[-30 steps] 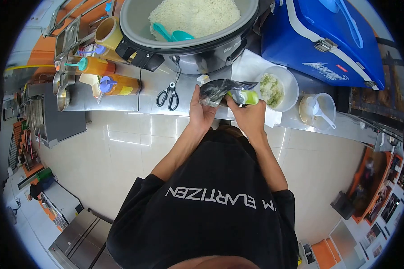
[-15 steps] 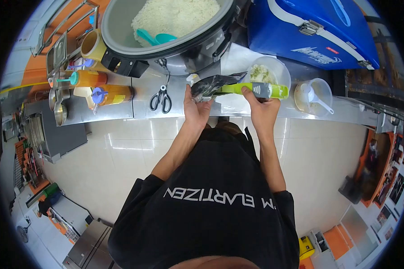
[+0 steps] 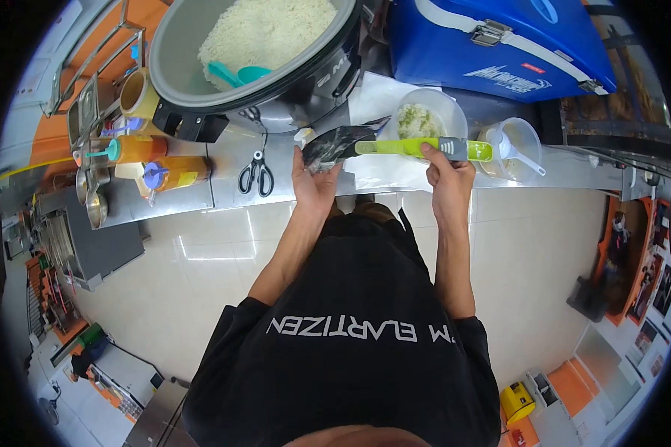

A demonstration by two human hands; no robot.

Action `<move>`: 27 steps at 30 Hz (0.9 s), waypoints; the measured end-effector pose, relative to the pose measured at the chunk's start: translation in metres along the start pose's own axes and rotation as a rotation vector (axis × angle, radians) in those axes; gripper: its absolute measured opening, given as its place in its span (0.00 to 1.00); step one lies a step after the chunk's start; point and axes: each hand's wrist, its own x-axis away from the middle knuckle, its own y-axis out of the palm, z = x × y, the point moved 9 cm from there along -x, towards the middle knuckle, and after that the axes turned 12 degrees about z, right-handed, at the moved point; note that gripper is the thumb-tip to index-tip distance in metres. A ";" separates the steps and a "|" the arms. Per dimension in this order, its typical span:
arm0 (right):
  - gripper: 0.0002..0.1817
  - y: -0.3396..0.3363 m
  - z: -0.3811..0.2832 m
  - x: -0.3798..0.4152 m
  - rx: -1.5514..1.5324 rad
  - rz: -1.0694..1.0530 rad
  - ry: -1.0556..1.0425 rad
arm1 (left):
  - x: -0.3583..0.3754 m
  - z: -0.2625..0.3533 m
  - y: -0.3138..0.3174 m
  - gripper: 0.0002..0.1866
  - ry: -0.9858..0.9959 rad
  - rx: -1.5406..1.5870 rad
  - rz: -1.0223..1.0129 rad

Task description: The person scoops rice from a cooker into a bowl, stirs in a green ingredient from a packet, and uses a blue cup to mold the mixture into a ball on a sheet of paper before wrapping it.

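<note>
A crinkled, shiny black plastic pouch [image 3: 334, 147] is gripped in my left hand [image 3: 317, 185], fingers closed around its left part near the counter's front edge. My right hand [image 3: 450, 175] pinches a long lime-green and grey utensil [image 3: 395, 147] by its grey section. The utensil's left end meets the pouch's open side; whether its tip is inside is hidden. Just behind the utensil stands a clear round bowl [image 3: 455, 115] with rice and green bits [image 3: 417, 123] in it. To its right, a clear tub [image 3: 528, 138] holds a white ladle [image 3: 522, 158].
A large cooker [image 3: 276, 104] full of white rice [image 3: 268, 33] holds a teal scoop [image 3: 250, 74]. Black-handled scissors [image 3: 256, 175] lie left of my hands. Sauce bottles [image 3: 179, 171] stand farther left. A blue cooler box [image 3: 499, 56] occupies the back right. White paper [image 3: 376, 170] lies under the bowl.
My right hand has moved right with the utensil, and more of its green length shows beside the pouch. My left hand still holds the pouch. The whole view has shifted slightly.
</note>
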 end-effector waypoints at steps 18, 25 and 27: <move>0.12 -0.087 -0.018 -0.090 0.270 0.328 -0.377 | -0.010 0.015 -0.012 0.28 0.053 -0.003 0.011; 0.08 -0.097 -0.026 -0.090 0.416 0.303 -0.425 | -0.018 0.016 -0.026 0.28 0.039 -0.011 0.022; 0.09 -0.095 -0.022 -0.093 0.478 0.252 -0.377 | -0.019 0.015 -0.029 0.28 0.037 -0.011 0.036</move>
